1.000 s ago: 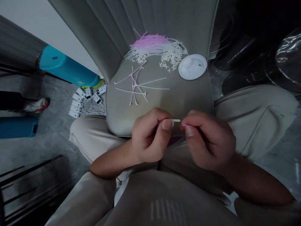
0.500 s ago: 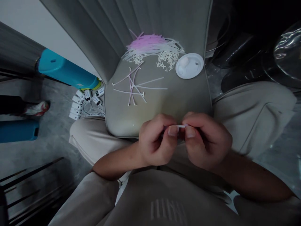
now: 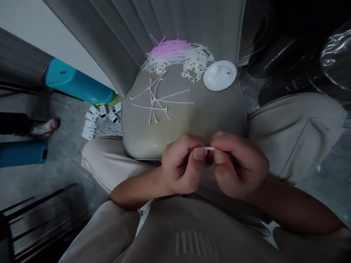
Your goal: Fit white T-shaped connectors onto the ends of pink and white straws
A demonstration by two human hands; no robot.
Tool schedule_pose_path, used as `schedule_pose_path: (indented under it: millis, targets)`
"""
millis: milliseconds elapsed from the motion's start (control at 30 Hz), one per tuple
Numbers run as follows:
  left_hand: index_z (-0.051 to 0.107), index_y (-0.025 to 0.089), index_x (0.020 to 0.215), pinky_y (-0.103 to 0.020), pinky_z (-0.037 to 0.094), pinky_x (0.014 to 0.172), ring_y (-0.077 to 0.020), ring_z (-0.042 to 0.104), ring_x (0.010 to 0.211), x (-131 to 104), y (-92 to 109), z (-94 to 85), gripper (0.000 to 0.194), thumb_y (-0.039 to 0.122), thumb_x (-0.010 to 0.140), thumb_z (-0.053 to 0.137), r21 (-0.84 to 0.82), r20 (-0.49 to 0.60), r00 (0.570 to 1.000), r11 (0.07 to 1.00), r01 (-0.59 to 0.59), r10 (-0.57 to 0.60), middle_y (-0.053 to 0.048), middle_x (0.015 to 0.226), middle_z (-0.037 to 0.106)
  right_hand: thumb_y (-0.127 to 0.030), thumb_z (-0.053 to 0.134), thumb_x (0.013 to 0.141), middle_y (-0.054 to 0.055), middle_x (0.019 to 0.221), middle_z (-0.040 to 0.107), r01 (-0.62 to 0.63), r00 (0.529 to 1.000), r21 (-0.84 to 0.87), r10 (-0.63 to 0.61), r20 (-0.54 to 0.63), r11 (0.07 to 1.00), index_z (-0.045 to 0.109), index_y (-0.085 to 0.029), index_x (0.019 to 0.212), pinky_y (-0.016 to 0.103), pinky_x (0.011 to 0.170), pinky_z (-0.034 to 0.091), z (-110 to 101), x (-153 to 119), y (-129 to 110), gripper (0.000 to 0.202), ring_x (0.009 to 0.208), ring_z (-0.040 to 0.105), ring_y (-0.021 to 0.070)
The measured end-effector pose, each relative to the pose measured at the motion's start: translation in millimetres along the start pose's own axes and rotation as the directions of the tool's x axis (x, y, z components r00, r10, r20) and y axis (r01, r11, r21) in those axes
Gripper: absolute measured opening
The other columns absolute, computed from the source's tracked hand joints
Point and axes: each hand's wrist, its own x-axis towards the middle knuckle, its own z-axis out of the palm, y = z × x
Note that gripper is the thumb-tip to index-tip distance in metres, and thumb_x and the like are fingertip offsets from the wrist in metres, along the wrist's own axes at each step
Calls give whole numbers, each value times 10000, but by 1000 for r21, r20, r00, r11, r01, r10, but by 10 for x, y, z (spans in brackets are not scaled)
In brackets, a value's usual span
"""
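Observation:
Between my two hands, above the front edge of the grey seat (image 3: pixel 219 117), a short white piece (image 3: pixel 210 148) is pinched at both ends. My left hand (image 3: pixel 185 164) is closed on its left end, my right hand (image 3: pixel 237 164) on its right end, and the thumbs are close together. Several thin pale-pink sticks with small white end pieces (image 3: pixel 157 99) lie crossed on the seat. Behind them is a heap of pink and white tubes (image 3: pixel 172 49), with small white connectors (image 3: pixel 194 67) along its front. A white round lid (image 3: pixel 220 76) rests at the right.
White boxes with cables (image 3: pixel 90 124) lie on the floor at the left, below a blue case (image 3: pixel 79 82). Another person's shoe (image 3: pixel 45 128) shows at far left, above a dark blue object (image 3: pixel 23 153). Black glossy shapes fill the upper right.
My hands have shifted very slightly, the right one a little leftward and down. Both still pinch the white piece, and the objects on the seat lie as before.

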Motion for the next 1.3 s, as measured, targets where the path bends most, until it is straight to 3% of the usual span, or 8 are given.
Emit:
schedule_pose_path:
  millis: [100,300,533,833,967,1300]
  targets:
    - [591,195,911,-213,431,469,-80,513,538,33,9,-16,188,266,1041,476,31,25,998,998,-52,51,19,671,563,-56,533,809,-40,641,535,20,1000,-2,-20,8,1000,512,-257,839,258,469,398,-4,5,9,204,528,492,107]
    - [569,198,864,-208,408,460,-72,473,513,45,25,-32,224,257,1046,453,43,61,997,998,-53,50,24,651,548,-24,519,799,-44,632,520,20,999,-8,-20,36,1000,514,-260,876,247,452,382,-15,-1,4,249,515,468,102]
    - [569,208,867,-221,393,437,-78,458,485,21,28,-14,239,282,1050,435,52,66,997,998,-46,42,24,639,543,-39,506,816,-36,646,540,44,999,14,-44,-11,999,524,-249,873,243,471,413,14,-37,13,218,536,495,99]
    - [574,226,895,-237,430,446,-94,507,500,7,51,-2,221,311,1054,448,45,51,999,999,-13,10,13,655,565,-32,504,796,-38,629,545,70,997,14,-70,32,997,525,-267,911,265,479,457,-19,-42,23,262,531,527,121]
    - [557,209,867,-213,430,440,-75,490,492,9,57,-8,225,292,1048,452,53,68,996,997,-63,59,24,637,553,-26,504,794,-33,641,547,102,993,2,-102,58,995,523,-251,923,254,478,456,-31,-50,38,260,537,522,115]
    - [533,226,850,-220,462,442,-81,518,494,22,76,-51,243,324,1051,436,123,119,992,991,-60,45,28,629,580,-9,508,779,-28,636,558,140,984,-63,-131,120,988,494,-263,973,279,470,468,-76,-32,26,319,544,530,141]
